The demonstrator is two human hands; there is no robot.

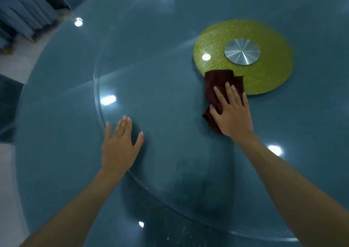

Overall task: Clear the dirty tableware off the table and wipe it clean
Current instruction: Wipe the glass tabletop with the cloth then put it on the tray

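Head: right hand (233, 114) presses crumpled cloth (217, 80) on likely glass disc (160, 76).

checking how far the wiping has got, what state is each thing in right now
cloth: bunched, lying on the glass turntable, its far end over the green disc
right hand: fingers straight, pressing the cloth
left hand: fingers straight, flat on the glass near its rim
glass turntable: glossy, lamp glare on it
table: pale specks near its front edge
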